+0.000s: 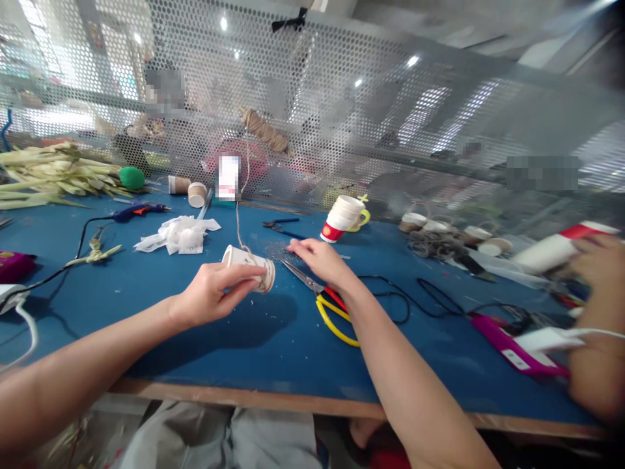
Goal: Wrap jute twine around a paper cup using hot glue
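Observation:
My left hand grips a small white paper cup, tilted on its side with its mouth to the upper left. A strand of twine runs down to the cup from a spool of twine on the mesh panel. My right hand is closed in a pinch, and what its fingertips hold, if anything, cannot be made out. A tangle of thin, clear or grey strands lies beside those fingertips. Scissors with yellow and red handles lie on the blue table, partly under my right wrist.
Stacked cups with a yellow handle stand behind my right hand, near pliers. A crumpled white plastic bag and a glue gun lie left. At right are a purple power strip and another person's arm.

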The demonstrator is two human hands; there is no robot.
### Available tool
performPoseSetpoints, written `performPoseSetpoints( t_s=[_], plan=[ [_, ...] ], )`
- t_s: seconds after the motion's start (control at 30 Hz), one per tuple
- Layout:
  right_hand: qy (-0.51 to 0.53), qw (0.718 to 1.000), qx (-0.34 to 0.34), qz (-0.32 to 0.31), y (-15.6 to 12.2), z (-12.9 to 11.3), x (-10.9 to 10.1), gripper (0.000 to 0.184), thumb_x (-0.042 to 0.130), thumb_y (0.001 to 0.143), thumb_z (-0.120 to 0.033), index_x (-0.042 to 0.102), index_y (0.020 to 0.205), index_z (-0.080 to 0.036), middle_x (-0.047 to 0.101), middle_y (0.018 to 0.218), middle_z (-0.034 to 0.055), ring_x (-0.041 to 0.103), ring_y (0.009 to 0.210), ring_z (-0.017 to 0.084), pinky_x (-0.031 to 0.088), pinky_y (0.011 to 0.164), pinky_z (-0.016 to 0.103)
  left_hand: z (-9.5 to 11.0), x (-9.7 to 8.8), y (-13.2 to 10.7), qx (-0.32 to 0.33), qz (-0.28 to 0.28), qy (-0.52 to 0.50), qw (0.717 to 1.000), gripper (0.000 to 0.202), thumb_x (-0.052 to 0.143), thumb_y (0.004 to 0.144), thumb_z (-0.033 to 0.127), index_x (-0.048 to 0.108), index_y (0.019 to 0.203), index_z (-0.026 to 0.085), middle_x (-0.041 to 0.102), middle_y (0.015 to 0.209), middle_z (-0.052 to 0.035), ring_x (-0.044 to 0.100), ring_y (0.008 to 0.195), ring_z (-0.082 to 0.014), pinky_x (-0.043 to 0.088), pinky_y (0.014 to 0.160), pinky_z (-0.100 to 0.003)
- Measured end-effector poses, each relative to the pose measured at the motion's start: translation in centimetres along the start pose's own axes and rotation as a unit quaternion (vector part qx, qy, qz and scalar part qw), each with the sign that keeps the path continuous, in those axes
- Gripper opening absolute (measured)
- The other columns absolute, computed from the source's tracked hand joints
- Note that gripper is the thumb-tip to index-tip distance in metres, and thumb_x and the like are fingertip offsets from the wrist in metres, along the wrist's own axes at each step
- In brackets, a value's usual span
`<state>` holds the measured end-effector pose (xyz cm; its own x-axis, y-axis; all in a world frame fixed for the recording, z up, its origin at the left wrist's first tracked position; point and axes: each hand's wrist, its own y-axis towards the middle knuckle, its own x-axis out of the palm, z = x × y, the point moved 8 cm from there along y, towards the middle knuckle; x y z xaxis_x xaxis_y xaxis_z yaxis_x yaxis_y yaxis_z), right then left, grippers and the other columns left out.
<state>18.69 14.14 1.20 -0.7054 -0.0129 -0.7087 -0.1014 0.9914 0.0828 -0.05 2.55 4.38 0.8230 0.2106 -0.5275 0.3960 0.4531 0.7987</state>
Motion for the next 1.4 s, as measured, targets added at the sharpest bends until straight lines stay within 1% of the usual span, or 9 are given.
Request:
performPoseSetpoints(
  t_s=[0.1,0.2,0.27,0.33,0.5,0.6,0.7,1.1,1.4],
  plan=[
    [0.153,0.954,-0.095,-0.240,-2.8,-4.8,4.9,0.061,0.030,0.080,-0.065,0.071,0.086,-0.021,0.068,0.095,0.0060,0.057,0.095,0.020,0.039,0.086,0.034,0.9,0.6,-0.2,0.031,-0.025,-0.008,0.999,0.019,0.051,0.081,0.011,0.059,0.098,0.011,0.068,0.068,-0.0049,0.060,0.057,-0.0096,0.048,0.054,-0.018],
    [0.265,0.903,-0.092,-0.325,-4.8,-6.9,6.9,0.053,0.041,0.077,-0.064,0.070,0.092,-0.023,0.069,0.086,0.0025,0.060,0.085,0.016,0.042,0.082,0.032,1.3,1.2,-0.4,0.049,-0.048,-0.026,0.997,0.020,0.049,0.082,0.011,0.058,0.100,0.012,0.069,0.073,-0.0061,0.061,0.060,-0.0103,0.048,0.055,-0.019],
    [0.332,0.891,-0.078,-0.300,-5.0,-7.2,6.6,0.036,0.059,0.072,-0.052,0.069,0.091,-0.023,0.068,0.085,0.0008,0.060,0.079,0.014,0.044,0.078,0.030,1.3,1.6,-0.6,0.044,-0.065,-0.036,0.996,0.020,0.049,0.082,0.012,0.058,0.100,0.014,0.069,0.075,-0.0062,0.061,0.061,-0.0103,0.048,0.056,-0.019],
    [0.370,0.897,-0.081,-0.230,-4.8,-7.2,5.5,0.023,0.070,0.067,-0.039,0.070,0.081,-0.021,0.068,0.084,0.0002,0.059,0.078,0.012,0.044,0.078,0.028,1.0,1.9,-0.7,0.017,-0.080,-0.053,0.995,0.022,0.049,0.082,0.014,0.058,0.102,0.014,0.070,0.078,-0.0061,0.062,0.062,-0.0103,0.048,0.059,-0.019],
    [0.414,0.900,-0.108,-0.078,-4.7,-6.9,2.1,0.011,0.072,0.065,-0.031,0.068,0.068,-0.021,0.066,0.073,-0.0019,0.058,0.073,0.010,0.044,0.078,0.028,-1.9,1.8,-0.8,-0.197,-0.063,-0.128,0.970,0.031,0.051,0.082,0.027,0.056,0.111,0.016,0.069,0.094,-0.0065,0.064,0.075,-0.0132,0.050,0.069,-0.022],
    [0.417,0.899,-0.123,-0.040,-4.8,-6.9,1.1,0.010,0.071,0.065,-0.031,0.068,0.069,-0.022,0.066,0.072,-0.0022,0.058,0.072,0.010,0.044,0.076,0.028,-3.4,2.2,-1.2,-0.303,-0.058,-0.187,0.933,0.032,0.052,0.081,0.035,0.061,0.104,0.014,0.069,0.094,-0.0071,0.063,0.077,-0.0159,0.050,0.069,-0.024],
    [0.398,0.908,-0.130,-0.024,-4.6,-6.7,0.9,0.011,0.071,0.065,-0.032,0.068,0.069,-0.022,0.066,0.071,-0.0016,0.058,0.072,0.011,0.045,0.073,0.028,-4.0,2.8,-1.6,-0.352,-0.072,-0.226,0.906,0.034,0.053,0.079,0.038,0.063,0.099,0.012,0.069,0.087,-0.0075,0.063,0.071,-0.0150,0.050,0.065,-0.023],
    [0.321,0.942,-0.102,-0.006,-3.9,-5.7,1.5,0.017,0.068,0.066,-0.035,0.067,0.071,-0.019,0.065,0.073,0.0013,0.057,0.072,0.014,0.044,0.076,0.033,-2.5,2.3,-0.9,-0.280,-0.064,-0.209,0.935,0.027,0.053,0.080,0.031,0.064,0.098,0.013,0.070,0.090,-0.0076,0.063,0.076,-0.0151,0.050,0.066,-0.023],
    [0.295,0.951,-0.088,-0.015,-3.9,-5.3,1.8,0.016,0.067,0.067,-0.033,0.066,0.069,-0.017,0.064,0.071,0.0005,0.055,0.067,0.012,0.043,0.072,0.029,-1.9,1.9,-0.7,-0.245,-0.077,-0.183,0.949,0.026,0.051,0.082,0.030,0.064,0.098,0.014,0.070,0.090,-0.0066,0.063,0.074,-0.0143,0.048,0.068,-0.023]
  ],
)
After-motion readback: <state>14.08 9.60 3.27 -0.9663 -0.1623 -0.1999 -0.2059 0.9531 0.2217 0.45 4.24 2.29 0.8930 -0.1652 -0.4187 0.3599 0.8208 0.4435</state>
